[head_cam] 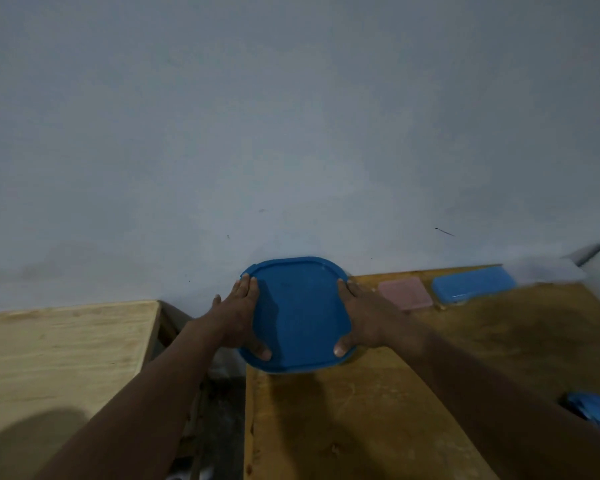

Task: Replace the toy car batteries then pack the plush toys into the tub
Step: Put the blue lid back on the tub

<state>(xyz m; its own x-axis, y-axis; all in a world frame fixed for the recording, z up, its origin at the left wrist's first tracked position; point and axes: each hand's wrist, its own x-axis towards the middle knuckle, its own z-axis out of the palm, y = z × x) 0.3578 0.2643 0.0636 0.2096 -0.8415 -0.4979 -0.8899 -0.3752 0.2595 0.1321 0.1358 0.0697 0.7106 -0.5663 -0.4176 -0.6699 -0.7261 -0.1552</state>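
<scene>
Left hand [238, 317] and right hand [364, 317] are pressing flat on the blue tub lid [297, 317] at the far corner of the table [361, 410], against the wall [291, 133], with fingers straight and thumbs spread. Judgement: closing step is underway — next move is calling for even pressure round the rim.

Dim, bluish light here; my left hand [238, 317] throws a soft shadow across the lid [302, 323]. Everything looks soft, edges bowed and smeared.

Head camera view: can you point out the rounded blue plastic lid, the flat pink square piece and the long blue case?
Rounded blue plastic lid [302, 317]: head view, middle of its top.
Flat pink square piece [405, 292]: head view, its centre.
Long blue case [473, 284]: head view, its top face.
</scene>
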